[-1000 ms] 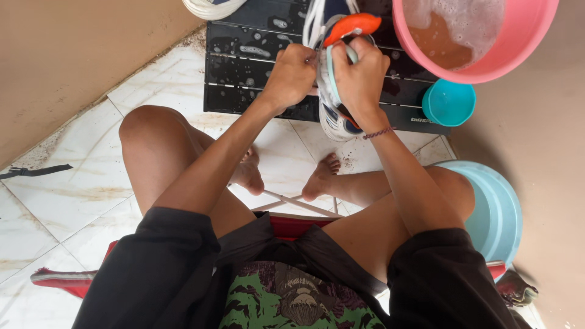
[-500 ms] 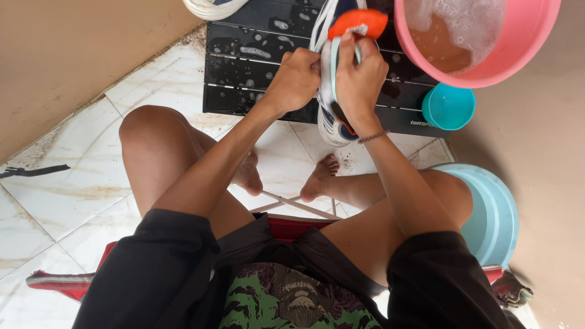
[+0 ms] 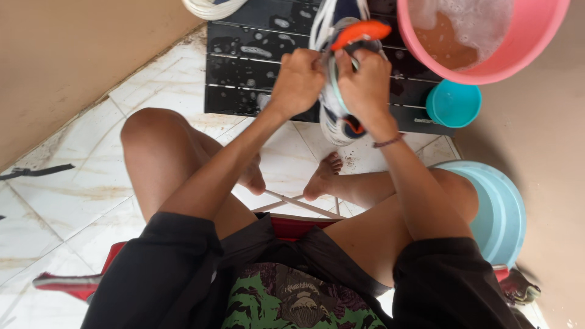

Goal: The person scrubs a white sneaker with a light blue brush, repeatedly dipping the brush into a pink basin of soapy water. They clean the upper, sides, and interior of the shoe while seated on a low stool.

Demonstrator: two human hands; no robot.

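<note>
My left hand [image 3: 298, 82] grips the side of a white, dark blue and orange sneaker [image 3: 338, 119] held upright over a wet black slatted mat [image 3: 244, 67]. My right hand [image 3: 365, 85] clasps the shoe's other side, near its orange heel tab [image 3: 359, 31]. White laces hang from the shoe's top. Both hands press against the shoe, fingers curled. Whether a brush sits in the right hand is hidden.
A pink basin [image 3: 487, 42] of brown soapy water stands at the upper right, a small teal cup [image 3: 454, 103] below it. A light blue basin [image 3: 503, 213] lies by my right knee. I sit on a low red stool [image 3: 79, 283] on white tiles; a tan wall runs on the left.
The hands and sneaker have shifted slightly up and away from me over the mat; the grip on the shoe is the same.
</note>
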